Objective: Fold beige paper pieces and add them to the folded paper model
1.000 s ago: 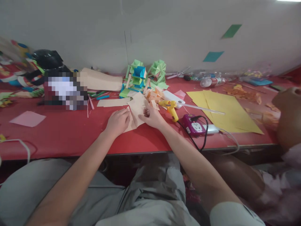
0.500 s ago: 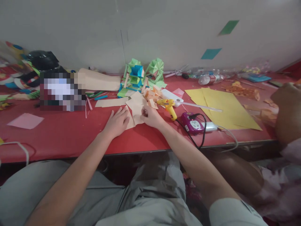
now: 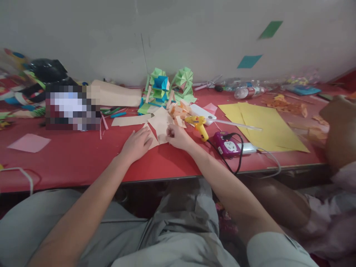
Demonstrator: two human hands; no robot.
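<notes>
On tabletop (image 3: 91,155), beige paper (image 3: 159,124) lengthwise toward wall (image 3: 194,37)

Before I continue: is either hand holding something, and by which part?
The left hand lies flat on tan paper, gripping nothing. The right hand curls at the paper's right edge; whether it pinches it there cannot be told.

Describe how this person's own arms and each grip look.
The left grip and right grip are bare human hands, with no glove, watch or bracelet showing. The right arm has a plain, pale grey short sleeve; the left arm shows no sleeve within view. Nails and any rings are too blurred to tell.
</notes>
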